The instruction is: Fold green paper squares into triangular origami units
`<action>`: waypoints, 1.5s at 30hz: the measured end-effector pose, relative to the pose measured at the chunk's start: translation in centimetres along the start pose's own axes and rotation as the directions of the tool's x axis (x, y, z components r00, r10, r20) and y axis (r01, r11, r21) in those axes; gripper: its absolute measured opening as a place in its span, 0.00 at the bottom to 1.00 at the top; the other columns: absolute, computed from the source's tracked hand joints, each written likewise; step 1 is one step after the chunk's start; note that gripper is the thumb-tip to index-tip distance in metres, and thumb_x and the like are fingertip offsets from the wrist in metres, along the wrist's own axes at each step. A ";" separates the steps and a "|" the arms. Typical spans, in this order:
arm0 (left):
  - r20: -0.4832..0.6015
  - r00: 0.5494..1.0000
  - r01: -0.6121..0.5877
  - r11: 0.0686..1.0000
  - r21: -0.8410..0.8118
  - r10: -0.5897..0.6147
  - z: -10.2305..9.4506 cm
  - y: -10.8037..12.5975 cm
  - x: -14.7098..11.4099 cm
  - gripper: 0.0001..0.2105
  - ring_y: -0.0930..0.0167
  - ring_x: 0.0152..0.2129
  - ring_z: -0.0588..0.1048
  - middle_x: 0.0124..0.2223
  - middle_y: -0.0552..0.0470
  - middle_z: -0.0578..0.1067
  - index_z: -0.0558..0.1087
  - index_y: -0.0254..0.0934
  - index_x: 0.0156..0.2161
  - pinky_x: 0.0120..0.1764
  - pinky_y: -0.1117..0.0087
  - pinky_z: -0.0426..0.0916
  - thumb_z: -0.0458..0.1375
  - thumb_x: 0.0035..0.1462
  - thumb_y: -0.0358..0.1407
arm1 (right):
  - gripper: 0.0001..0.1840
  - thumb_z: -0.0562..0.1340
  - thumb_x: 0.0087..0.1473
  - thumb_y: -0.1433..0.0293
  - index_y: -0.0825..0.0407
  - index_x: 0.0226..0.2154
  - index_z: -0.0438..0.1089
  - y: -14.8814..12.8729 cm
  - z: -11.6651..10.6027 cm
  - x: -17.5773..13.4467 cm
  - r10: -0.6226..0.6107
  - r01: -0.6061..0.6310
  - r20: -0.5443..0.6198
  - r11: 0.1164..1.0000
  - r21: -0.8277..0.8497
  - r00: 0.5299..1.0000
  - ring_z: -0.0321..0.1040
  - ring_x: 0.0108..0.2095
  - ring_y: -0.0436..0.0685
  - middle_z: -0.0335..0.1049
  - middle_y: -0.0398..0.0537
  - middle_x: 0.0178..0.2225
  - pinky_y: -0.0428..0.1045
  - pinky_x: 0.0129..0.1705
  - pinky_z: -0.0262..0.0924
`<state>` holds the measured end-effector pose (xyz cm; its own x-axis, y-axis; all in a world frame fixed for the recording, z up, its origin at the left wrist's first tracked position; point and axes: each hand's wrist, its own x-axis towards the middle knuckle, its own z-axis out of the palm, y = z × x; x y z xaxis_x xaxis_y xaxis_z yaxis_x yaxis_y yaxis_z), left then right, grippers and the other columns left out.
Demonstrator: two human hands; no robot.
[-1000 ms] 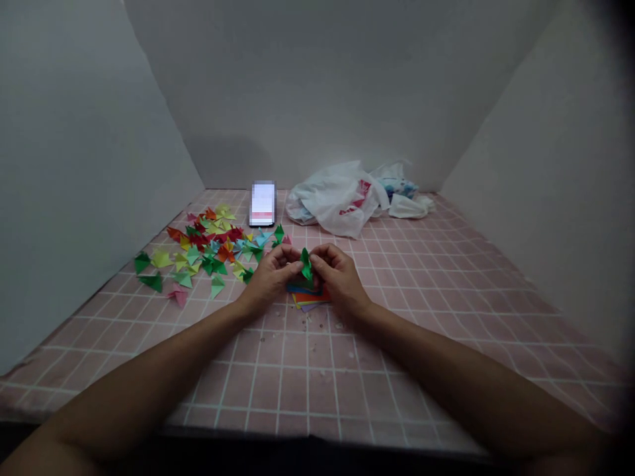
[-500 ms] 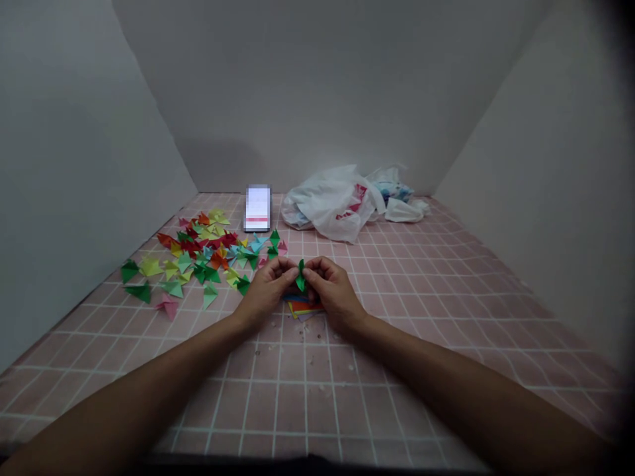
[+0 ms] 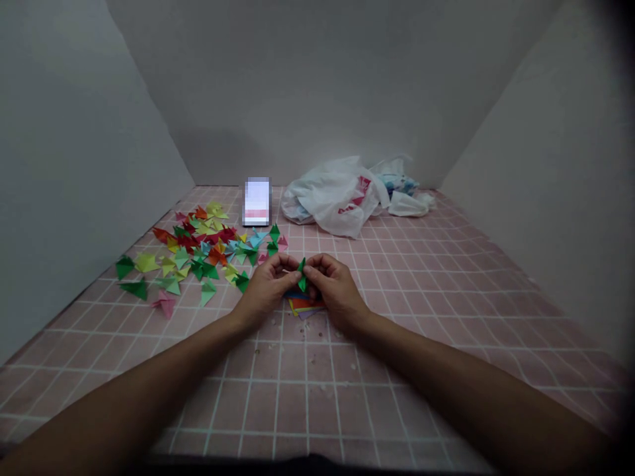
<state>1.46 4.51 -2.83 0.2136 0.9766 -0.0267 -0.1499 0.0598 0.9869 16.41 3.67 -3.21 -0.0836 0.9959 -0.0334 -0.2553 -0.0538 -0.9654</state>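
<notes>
Between my two hands is a small folded green origami paper [image 3: 302, 276], narrow and held upright. My left hand [image 3: 270, 283] pinches its left side between thumb and fingers. From the right, my right hand [image 3: 333, 287] pinches the opposite side the same way. Just below and behind the hands, a small stack of coloured paper squares [image 3: 303, 307] lies on the table, partly covered by them; orange, yellow, blue and purple edges show. Left of my left hand spreads a pile of folded paper cranes [image 3: 198, 248] in green, yellow, red, pink and blue.
A phone with a lit, blurred screen [image 3: 256, 203] stands at the back. To its right lie a white plastic bag [image 3: 332, 195] with red print and a white-and-blue packet [image 3: 401, 185]. Tiny scraps dot the pink checked tablecloth [image 3: 317, 396]. Walls rise on three sides.
The green paper has turned slightly between my fingers and shows more of its face. Both hands keep their pinch in nearly the same place. The camera view has shifted a little.
</notes>
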 end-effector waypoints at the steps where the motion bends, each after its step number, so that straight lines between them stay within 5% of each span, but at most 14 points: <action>1: -0.001 1.000 0.003 1.000 0.001 -0.003 0.0 0.0 0.0 0.15 0.74 0.27 0.74 0.31 0.57 0.74 0.71 0.36 0.37 0.35 0.72 0.69 0.69 0.46 0.37 | 0.12 0.68 0.47 0.62 0.50 0.29 0.66 0.0 0.0 0.0 0.000 0.000 0.003 1.000 0.002 1.000 0.56 0.14 0.46 0.61 0.32 0.15 0.42 0.18 0.50; 12: 0.009 1.000 0.021 0.999 0.030 -0.021 -0.2 -0.3 0.1 0.13 0.74 0.30 0.75 0.33 0.56 0.75 0.72 0.36 0.37 0.37 0.71 0.70 0.68 0.48 0.35 | 0.11 0.67 0.48 0.63 0.51 0.28 0.67 0.2 -0.2 0.1 -0.037 0.037 -0.015 0.998 -0.049 0.999 0.56 0.16 0.44 0.62 0.34 0.18 0.42 0.18 0.50; 23: 0.054 0.998 0.031 0.997 -0.073 -0.027 0.4 0.1 -0.3 0.17 0.75 0.26 0.73 0.30 0.58 0.72 0.70 0.36 0.35 0.37 0.72 0.73 0.66 0.55 0.48 | 0.10 0.66 0.49 0.63 0.51 0.29 0.66 0.3 -0.1 0.0 -0.060 0.060 0.004 0.996 -0.072 0.998 0.56 0.16 0.45 0.62 0.34 0.19 0.43 0.19 0.51; 45: 0.009 0.991 -0.131 0.966 0.222 0.133 -0.1 -0.4 0.1 0.10 0.72 0.29 0.70 0.32 0.54 0.72 0.71 0.36 0.36 0.34 0.71 0.66 0.62 0.55 0.41 | 0.11 0.66 0.51 0.63 0.51 0.29 0.65 0.3 -0.1 -0.2 -0.075 0.076 0.019 0.995 -0.063 0.997 0.57 0.18 0.45 0.62 0.34 0.20 0.43 0.20 0.53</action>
<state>1.50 4.63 -3.22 0.2004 0.9740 0.1058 0.0414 -0.1163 0.9924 16.46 3.50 -3.50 -0.0825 0.9956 0.0436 -0.1999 0.0263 -0.9795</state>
